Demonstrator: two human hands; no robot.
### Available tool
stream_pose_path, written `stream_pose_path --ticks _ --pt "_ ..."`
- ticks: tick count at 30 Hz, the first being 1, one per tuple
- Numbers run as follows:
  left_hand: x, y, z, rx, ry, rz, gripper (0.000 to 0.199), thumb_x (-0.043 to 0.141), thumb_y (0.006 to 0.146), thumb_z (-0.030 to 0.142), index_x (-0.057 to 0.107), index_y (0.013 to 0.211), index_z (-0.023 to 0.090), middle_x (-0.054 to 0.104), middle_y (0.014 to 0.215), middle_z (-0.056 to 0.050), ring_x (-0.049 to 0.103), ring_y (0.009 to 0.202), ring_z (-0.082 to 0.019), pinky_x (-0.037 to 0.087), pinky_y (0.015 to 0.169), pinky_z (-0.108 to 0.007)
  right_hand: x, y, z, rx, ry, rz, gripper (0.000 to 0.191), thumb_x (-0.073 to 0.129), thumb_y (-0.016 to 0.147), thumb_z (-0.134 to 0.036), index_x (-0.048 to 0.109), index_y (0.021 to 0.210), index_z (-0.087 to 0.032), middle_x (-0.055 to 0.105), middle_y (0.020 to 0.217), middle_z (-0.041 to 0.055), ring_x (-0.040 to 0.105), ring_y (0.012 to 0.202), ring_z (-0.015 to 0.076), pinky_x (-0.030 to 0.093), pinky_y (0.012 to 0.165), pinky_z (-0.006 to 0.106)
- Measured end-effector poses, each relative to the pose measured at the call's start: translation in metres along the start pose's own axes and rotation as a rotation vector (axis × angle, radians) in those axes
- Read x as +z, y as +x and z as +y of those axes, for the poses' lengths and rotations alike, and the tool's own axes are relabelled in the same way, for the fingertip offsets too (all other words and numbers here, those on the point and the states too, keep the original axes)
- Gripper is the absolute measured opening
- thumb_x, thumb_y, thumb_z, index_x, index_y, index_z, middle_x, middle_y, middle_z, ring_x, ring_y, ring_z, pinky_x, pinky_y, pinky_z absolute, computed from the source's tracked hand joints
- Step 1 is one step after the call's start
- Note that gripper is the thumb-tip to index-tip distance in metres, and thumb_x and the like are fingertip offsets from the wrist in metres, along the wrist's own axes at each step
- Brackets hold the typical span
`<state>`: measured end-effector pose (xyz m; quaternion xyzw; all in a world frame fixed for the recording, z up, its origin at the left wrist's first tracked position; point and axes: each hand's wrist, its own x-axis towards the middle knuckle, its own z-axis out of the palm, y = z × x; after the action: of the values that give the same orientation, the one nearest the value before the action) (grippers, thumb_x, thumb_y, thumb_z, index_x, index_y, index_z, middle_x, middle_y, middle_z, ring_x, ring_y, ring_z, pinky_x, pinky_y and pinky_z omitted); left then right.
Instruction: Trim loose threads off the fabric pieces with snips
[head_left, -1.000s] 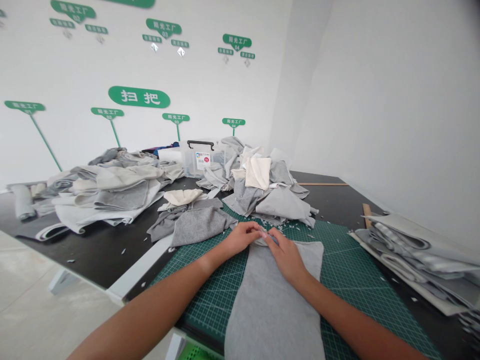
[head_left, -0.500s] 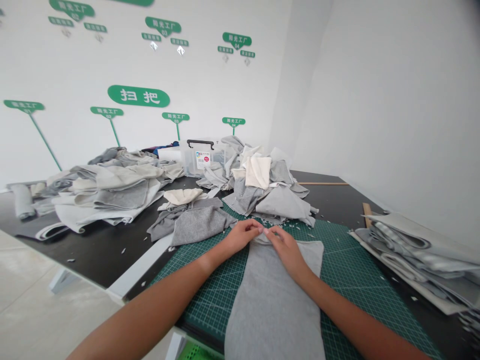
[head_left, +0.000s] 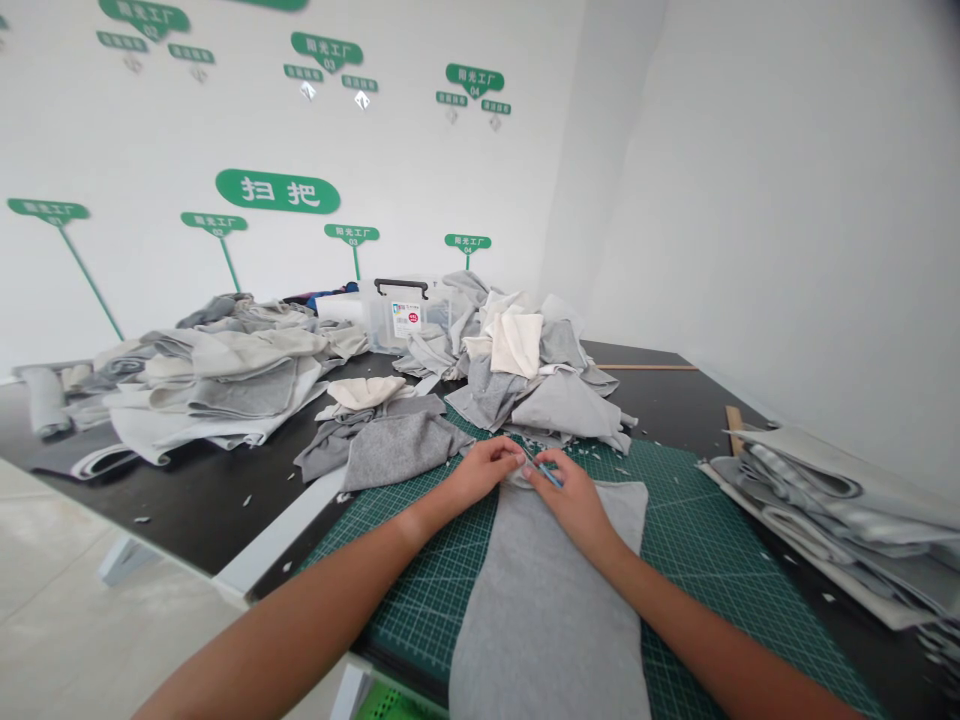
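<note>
A long piece of grey cloth (head_left: 551,600) lies lengthwise on the green cutting mat (head_left: 675,540), its near end running out of the picture. My left hand (head_left: 487,468) pinches the cloth's far edge between thumb and fingers. Close against it, my right hand (head_left: 574,495) is closed round a small blue-handled tool (head_left: 551,476) with a thin metallic tip, too small for its exact kind to be told. The tip points to the left fingertips at the cloth edge. The fingers hide part of that edge.
Beyond my hands rises a heap of grey and cream cloths (head_left: 517,345), before a clear plastic box (head_left: 382,320). More cloths (head_left: 232,380) are piled at left. Folded fabric (head_left: 832,510) is stacked at right. Small scraps dot the black table (head_left: 217,510).
The blue-handled tool now shows in my right hand, pointing at the cloth edge; half a second ago it was not visible. My left hand and the cloth have hardly moved.
</note>
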<state>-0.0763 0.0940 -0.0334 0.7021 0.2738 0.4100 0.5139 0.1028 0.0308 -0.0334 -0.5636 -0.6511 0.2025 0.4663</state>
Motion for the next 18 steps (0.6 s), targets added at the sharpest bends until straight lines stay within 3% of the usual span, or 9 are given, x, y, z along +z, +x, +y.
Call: stream_pose_path --ticks 9,15,18 --pt "0.001 0.000 -0.002 -0.023 -0.004 -0.035 0.035 0.064 0.084 0.047 0.066 0.092 0.014 0.054 0.068 0.001 0.044 0.057 -0.009 0.031 0.052 -0.021 0.001 -0.004 -0.005 -0.039 -0.013 0.041 0.030 0.055 0.089 -0.050 0.065 0.098 -0.024 0.070 0.104 0.0042 0.065 0.100 0.0247 0.049 0.091 0.038" --pt "0.000 0.000 0.000 -0.015 0.029 -0.017 0.035 0.063 0.085 0.049 0.065 0.091 0.015 0.050 0.065 0.003 0.043 0.057 -0.009 0.032 0.053 -0.021 -0.002 -0.005 -0.010 -0.063 -0.060 0.044 0.035 0.047 0.094 -0.050 0.068 0.097 -0.022 0.072 0.096 0.0044 0.064 0.089 0.0237 0.049 0.083 0.035" --pt "0.001 0.000 0.000 -0.018 0.026 -0.020 0.034 0.063 0.085 0.048 0.064 0.090 0.014 0.048 0.064 0.003 0.041 0.056 -0.009 0.030 0.052 -0.020 -0.002 -0.005 -0.011 -0.050 -0.039 0.083 0.035 0.048 0.093 -0.051 0.067 0.097 -0.022 0.072 0.099 0.0050 0.064 0.092 0.0243 0.049 0.085 0.035"
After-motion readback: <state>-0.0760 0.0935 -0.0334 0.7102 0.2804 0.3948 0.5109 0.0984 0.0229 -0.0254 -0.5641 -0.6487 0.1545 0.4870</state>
